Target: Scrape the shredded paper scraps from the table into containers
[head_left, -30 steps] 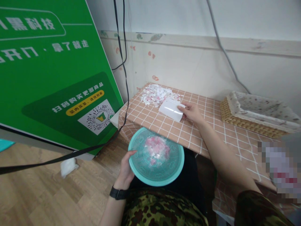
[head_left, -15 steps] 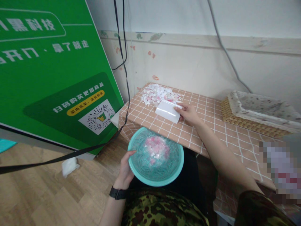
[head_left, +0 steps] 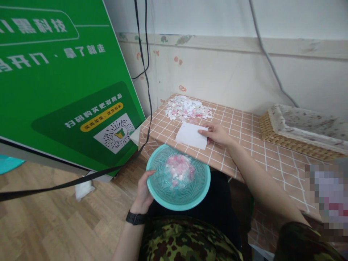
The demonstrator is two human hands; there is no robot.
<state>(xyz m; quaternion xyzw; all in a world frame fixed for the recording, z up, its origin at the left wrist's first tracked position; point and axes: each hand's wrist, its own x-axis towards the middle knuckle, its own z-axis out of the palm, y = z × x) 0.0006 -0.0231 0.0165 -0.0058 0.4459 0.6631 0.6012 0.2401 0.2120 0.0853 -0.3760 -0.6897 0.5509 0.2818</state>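
Observation:
My left hand (head_left: 145,190) grips the left rim of a round turquoise plastic colander (head_left: 201,192), held just below the table's front edge. Inside it lie pink and clear scraps (head_left: 179,168). My right hand (head_left: 216,134) is closed on the right side of a white card (head_left: 189,136), thumb on top, close to the table's front edge. Behind the card, a heap of white and pinkish paper-like scraps (head_left: 187,107) is spread on the table.
A brown checked cloth covers the table (head_left: 239,145). On its right stands a lined wicker basket (head_left: 301,137). A green panel (head_left: 65,87) rises at the left, with a black strap (head_left: 95,174) hanging across it. A white crumpled item (head_left: 84,189) lies on the floor.
My right hand has drawn the white card back toward the table's front edge, away from the scrap heap. My left hand still holds the colander. The view has shifted slightly.

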